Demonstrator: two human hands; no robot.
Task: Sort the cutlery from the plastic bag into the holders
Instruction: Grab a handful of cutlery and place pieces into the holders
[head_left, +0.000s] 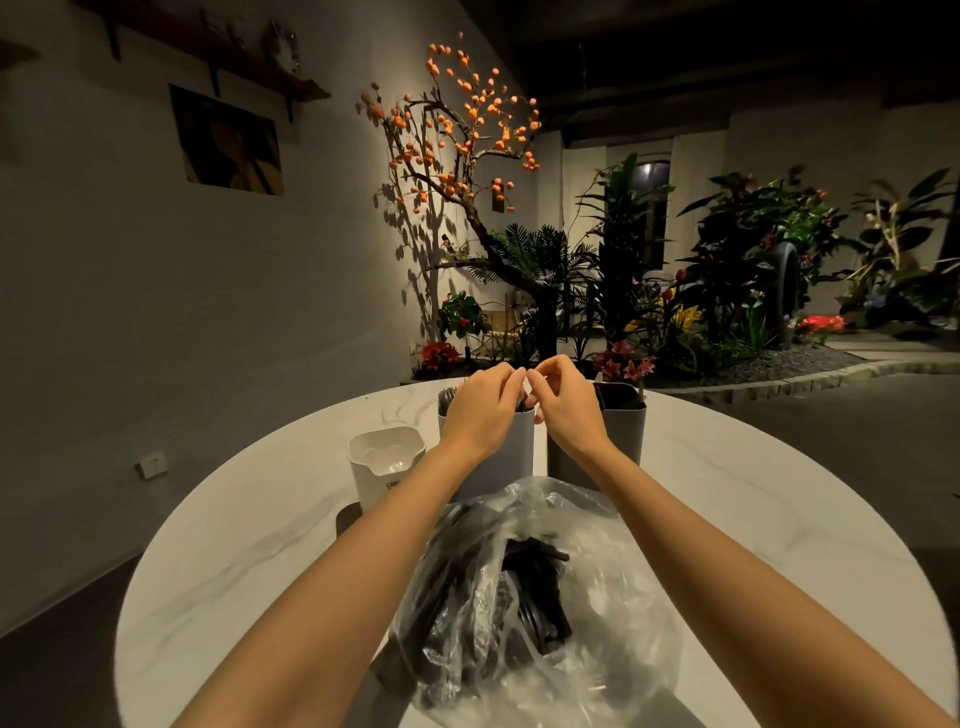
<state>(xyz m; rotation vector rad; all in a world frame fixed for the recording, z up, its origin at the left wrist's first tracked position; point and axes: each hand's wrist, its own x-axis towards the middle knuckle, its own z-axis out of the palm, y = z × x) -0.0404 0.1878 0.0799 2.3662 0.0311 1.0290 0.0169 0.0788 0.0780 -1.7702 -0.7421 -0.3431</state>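
Note:
A clear plastic bag (535, 597) of black cutlery lies on the round white table (234, 545) near me. Behind it stand a middle grey holder (511, 452) with dark cutlery handles showing at its left rim, a right grey holder (623, 426), and a white holder (384, 467) at the left. My left hand (483, 405) and my right hand (563, 400) hover together over the middle holder's top, fingers curled, fingertips meeting. Whatever they pinch is hidden behind the fingers.
Beyond the table stands an indoor garden with an orange-fruited tree (457, 135), palms and flowers. A grey wall with a picture (228, 140) and a shelf is at the left. The table's left and right sides are bare marble.

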